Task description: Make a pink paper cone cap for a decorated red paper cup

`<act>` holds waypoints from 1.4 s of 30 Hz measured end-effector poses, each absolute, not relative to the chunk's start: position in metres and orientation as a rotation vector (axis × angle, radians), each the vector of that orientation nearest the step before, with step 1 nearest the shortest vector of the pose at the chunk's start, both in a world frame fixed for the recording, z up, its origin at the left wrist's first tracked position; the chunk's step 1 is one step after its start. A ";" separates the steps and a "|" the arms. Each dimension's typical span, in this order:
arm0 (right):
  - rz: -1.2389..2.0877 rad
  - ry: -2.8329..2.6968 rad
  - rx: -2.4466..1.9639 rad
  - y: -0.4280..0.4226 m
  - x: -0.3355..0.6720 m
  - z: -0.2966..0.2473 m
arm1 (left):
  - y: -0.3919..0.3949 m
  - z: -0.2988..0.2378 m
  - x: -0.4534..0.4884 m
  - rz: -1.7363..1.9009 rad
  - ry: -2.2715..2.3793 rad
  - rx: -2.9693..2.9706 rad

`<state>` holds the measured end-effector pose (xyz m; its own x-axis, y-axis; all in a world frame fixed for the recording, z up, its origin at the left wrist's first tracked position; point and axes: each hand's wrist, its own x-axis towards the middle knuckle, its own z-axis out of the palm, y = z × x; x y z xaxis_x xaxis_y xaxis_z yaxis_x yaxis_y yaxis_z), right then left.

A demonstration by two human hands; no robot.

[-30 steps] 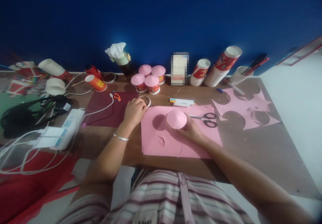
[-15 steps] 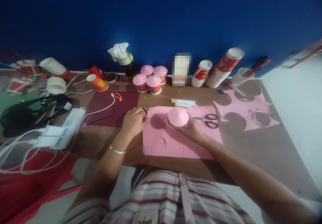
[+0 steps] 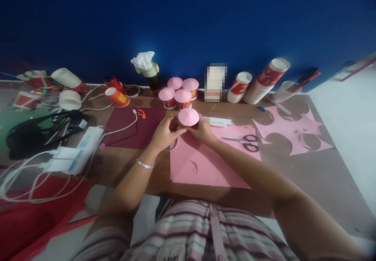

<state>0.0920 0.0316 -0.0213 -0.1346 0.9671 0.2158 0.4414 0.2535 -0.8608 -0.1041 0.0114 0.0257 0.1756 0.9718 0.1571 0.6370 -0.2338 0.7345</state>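
Observation:
A small red paper cup with a pink paper cone on top [image 3: 188,117] is between my two hands. My left hand [image 3: 165,134] curls against its left side, thumb along the near side. On the right, my right hand [image 3: 205,131] grips the cup with bent fingers. Most of the cup's body is hidden by my hands and the cone. Just behind it stands a cluster of several similar cone-topped cups [image 3: 182,96]. Beneath my left hand, a tape roll [image 3: 172,146] is partly visible at the edge of the pink paper sheets [image 3: 202,163].
Scissors [image 3: 249,142] and markers [image 3: 219,123] lie to the right, with cut pink scraps [image 3: 289,126] beyond. Stacked paper cups [image 3: 267,79] and a pen cup [image 3: 283,92] line the wall. A white power strip [image 3: 85,150] with cables and a dark red sheet [image 3: 129,130] occupy the left.
The cone-topped cup has moved left and away from me, toward the cluster. My left hand has left the tape roll and come to the cup, joining my right hand.

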 end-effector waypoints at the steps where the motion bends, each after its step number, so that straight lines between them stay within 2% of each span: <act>1: 0.787 -1.740 -1.306 0.033 0.091 -0.024 | 0.018 0.026 -0.100 0.842 1.436 1.931; 9: 0.674 -1.853 -1.302 0.034 0.092 -0.025 | 0.040 0.019 -0.081 0.927 1.413 1.857; 15: 0.594 -1.918 -1.310 -0.004 0.124 -0.018 | 0.039 0.018 -0.088 1.019 1.541 1.945; 24: 0.259 -2.261 -1.187 -0.045 0.153 0.000 | 0.043 0.011 -0.098 0.990 1.753 1.962; 42: -0.032 -2.588 -1.187 0.014 0.082 0.027 | 0.050 -0.001 -0.110 0.847 1.765 2.055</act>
<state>0.0824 0.0135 0.0275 -0.6169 0.7383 0.2727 0.7449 0.6596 -0.1007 -0.1100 0.0497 -0.0006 0.0702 0.9690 0.2367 0.7908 -0.1987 0.5789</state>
